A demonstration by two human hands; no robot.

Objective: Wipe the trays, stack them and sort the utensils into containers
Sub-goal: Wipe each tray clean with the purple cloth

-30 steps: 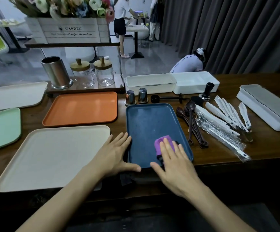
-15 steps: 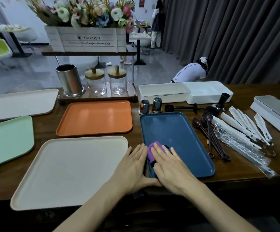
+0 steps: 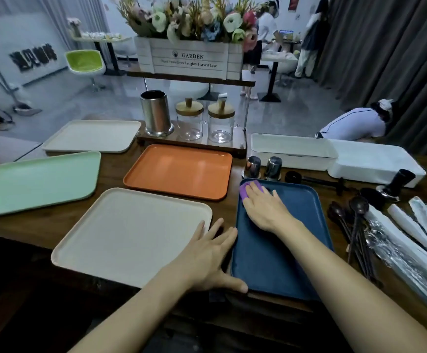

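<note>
Lying at the left end of a dark wooden table (image 3: 111,171), a green tray (image 3: 36,182) sits beside a cream tray (image 3: 90,135) placed farther back. Nearer the person is a larger cream tray (image 3: 130,233), with an orange tray (image 3: 179,171) behind it. Beyond the orange tray, a steel cup (image 3: 156,113) and two lidded glass jars (image 3: 189,121) stand on a low wooden stand under a flower box (image 3: 189,59).

The left hand (image 3: 208,258) rests flat on the table between the larger cream tray and a blue tray (image 3: 265,263), fingers straight and spread, holding nothing, with the thumb against the blue tray's near left corner. The right hand (image 3: 265,207) reaches across the blue tray, its fingers laid straight over a purple cloth (image 3: 245,191) and pressing it into the tray's far left corner.

Two small steel shakers (image 3: 251,166) stand just behind that corner, and two white boxes (image 3: 294,151) lie farther back. To the right of the blue tray, dark spoons (image 3: 355,225) lie loose on the table beside a row of wrapped utensils (image 3: 416,230).
</note>
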